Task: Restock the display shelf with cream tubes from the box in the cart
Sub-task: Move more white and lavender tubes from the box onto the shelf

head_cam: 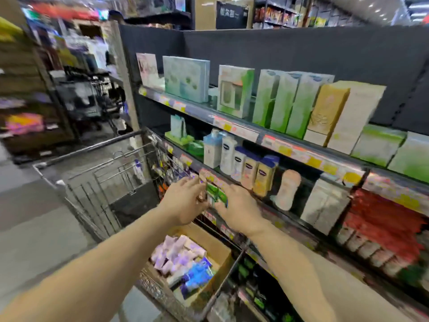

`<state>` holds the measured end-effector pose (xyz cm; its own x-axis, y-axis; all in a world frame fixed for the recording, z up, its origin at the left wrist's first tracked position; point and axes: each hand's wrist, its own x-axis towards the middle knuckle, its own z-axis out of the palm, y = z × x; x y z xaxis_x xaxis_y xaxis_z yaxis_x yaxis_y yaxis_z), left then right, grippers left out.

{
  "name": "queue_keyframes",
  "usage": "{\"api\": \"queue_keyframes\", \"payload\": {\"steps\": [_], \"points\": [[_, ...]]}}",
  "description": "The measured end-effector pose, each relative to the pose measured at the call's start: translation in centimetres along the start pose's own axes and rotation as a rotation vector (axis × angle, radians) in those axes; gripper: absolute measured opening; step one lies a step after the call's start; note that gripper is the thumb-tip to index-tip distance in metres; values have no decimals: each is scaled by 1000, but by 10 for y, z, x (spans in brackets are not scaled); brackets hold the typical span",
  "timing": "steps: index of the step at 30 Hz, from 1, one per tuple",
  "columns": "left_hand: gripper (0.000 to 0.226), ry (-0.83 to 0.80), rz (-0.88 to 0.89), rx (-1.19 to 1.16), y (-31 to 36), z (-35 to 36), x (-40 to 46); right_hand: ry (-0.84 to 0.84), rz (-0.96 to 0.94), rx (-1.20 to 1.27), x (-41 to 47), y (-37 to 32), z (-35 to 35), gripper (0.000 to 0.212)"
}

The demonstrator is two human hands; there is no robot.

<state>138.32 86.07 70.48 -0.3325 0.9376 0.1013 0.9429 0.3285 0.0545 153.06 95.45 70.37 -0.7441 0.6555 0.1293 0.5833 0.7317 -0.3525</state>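
Both my hands are raised together in front of the middle shelf edge [274, 205]. Between them is a bunch of green cream tubes [216, 194]. My left hand [185, 201] grips them from the left and my right hand [239, 210] holds them from the right. Below my arms an open cardboard box [218, 249] sits in the wire cart [97, 182], holding several purple, white and blue tubes [183, 261]. The whole picture is blurred, so the labels on the tubes cannot be read.
The display shelf's top board [232, 126] carries green, white and yellow cartons. Lotion bottles [246, 168] stand on the middle shelf, red packs [383, 226] to their right. Another cart [88, 98] stands down the aisle at the left, on grey floor.
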Motion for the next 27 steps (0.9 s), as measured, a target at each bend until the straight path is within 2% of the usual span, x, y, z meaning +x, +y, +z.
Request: {"api": "queue_keyframes", "payload": {"steps": [6,18,25,27], "points": [[73,-118,-93,-80,-37,81,19,-201,126,-11,34,9,67,64],[70,-221,-159,-13,-98,165,58,-407,137,-19,102,41,153,61],[70,-413,-185,-63,-151,218,71,-485,259,39,123,43,200,56],[76,-482,-187,-87,-171,236,76,-502,317,75,129,42,214,54]]}}
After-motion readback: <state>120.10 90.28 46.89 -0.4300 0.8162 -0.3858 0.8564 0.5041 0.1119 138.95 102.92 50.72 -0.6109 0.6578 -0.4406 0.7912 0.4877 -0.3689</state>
